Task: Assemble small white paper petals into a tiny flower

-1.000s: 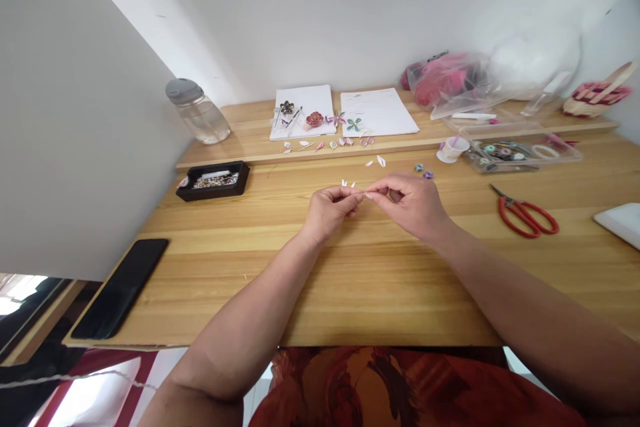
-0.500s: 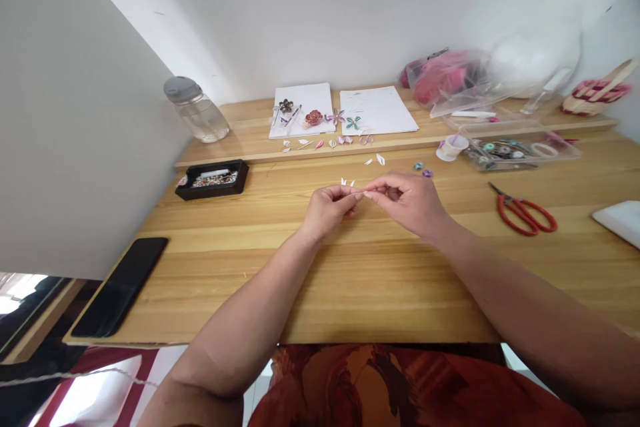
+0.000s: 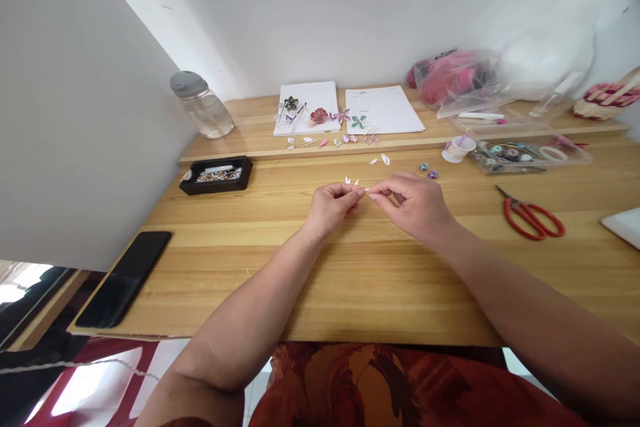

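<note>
Over the middle of the wooden desk, my left hand [image 3: 334,205] pinches a small pale piece [image 3: 367,190] between thumb and forefinger; most of it is hidden by the fingers. My right hand [image 3: 413,203] is closed in a pinch at the other end of this piece, the fingertips of both hands almost meeting. Just behind my left fingers lie white petal-shaped pieces [image 3: 348,181]. Farther back are two more white petal pieces [image 3: 385,159]. Blue and purple small beads or spools [image 3: 433,175] lie behind my right hand.
Red-handled scissors [image 3: 534,217] lie on the right, near a clear box of supplies [image 3: 525,155] and a white spool [image 3: 459,149]. A black bead tray [image 3: 240,177], a phone [image 3: 125,279] and a water bottle [image 3: 203,107] are on the left. Wire flowers [image 3: 319,117] rest on paper at the back.
The fingertips have moved slightly apart, so a bit of the pale piece shows between them. The whole view has shifted a little.
</note>
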`<state>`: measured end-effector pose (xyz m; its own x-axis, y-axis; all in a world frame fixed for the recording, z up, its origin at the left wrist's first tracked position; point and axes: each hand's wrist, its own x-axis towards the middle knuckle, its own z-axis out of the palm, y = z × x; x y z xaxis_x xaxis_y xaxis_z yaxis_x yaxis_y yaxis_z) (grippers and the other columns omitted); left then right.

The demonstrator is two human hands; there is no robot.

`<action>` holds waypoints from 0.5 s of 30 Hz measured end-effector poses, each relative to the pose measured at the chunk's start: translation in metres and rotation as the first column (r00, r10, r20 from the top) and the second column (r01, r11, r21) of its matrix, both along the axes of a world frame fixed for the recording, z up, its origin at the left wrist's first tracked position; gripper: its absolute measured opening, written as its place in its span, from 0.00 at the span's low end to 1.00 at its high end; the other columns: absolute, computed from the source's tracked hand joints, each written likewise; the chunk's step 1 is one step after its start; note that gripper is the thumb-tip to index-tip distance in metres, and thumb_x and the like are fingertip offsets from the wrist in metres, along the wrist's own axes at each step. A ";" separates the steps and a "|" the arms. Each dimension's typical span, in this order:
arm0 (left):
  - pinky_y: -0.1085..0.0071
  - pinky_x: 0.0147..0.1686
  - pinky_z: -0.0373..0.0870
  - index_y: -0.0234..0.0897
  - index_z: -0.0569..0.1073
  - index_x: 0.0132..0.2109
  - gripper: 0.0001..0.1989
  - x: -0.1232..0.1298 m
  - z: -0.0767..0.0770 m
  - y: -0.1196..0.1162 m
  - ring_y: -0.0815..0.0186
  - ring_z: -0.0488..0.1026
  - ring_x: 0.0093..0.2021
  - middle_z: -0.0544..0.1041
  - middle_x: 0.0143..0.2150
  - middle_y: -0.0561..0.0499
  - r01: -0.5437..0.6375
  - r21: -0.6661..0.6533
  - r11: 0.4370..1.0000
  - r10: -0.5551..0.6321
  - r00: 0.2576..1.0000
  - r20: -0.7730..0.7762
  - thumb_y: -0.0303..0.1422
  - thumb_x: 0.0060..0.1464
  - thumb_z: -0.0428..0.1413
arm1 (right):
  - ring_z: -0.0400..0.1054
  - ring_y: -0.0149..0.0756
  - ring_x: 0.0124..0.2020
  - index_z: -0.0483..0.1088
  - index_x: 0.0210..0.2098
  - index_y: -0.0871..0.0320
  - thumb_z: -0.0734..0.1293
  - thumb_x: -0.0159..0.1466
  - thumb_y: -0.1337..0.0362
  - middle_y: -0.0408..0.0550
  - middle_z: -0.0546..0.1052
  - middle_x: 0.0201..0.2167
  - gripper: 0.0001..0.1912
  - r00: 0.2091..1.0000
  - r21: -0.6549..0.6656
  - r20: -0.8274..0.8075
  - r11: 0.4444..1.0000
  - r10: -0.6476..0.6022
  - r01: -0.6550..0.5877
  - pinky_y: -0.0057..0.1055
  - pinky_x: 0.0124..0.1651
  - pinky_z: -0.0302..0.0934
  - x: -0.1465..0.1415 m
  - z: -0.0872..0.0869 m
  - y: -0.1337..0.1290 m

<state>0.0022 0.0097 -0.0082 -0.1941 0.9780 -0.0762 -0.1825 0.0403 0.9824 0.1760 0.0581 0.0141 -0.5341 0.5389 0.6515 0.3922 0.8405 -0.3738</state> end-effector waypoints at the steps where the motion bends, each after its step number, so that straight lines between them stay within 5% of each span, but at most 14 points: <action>1: 0.74 0.25 0.59 0.31 0.80 0.32 0.21 0.000 0.000 0.000 0.74 0.62 0.23 0.72 0.23 0.53 0.000 0.002 1.000 0.000 1.000 0.003 0.45 0.36 0.70 | 0.70 0.35 0.30 0.76 0.32 0.55 0.68 0.62 0.69 0.44 0.78 0.28 0.05 1.000 0.013 0.011 1.000 -0.010 0.010 0.32 0.36 0.60 0.000 -0.001 0.000; 15: 0.74 0.26 0.59 0.31 0.81 0.32 0.19 0.004 -0.001 -0.001 0.74 0.63 0.23 0.73 0.22 0.53 -0.002 0.022 1.000 0.002 1.000 -0.001 0.42 0.36 0.70 | 0.71 0.39 0.32 0.73 0.30 0.56 0.66 0.64 0.67 0.48 0.78 0.29 0.07 0.973 0.110 0.138 0.979 -0.186 0.171 0.33 0.33 0.56 -0.001 -0.001 -0.012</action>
<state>0.0060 0.0092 -0.0092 -0.1962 0.9790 -0.0551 -0.1820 0.0188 0.9831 0.1746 0.0457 0.0135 -0.5289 0.5725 0.6265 0.5836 0.7813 -0.2212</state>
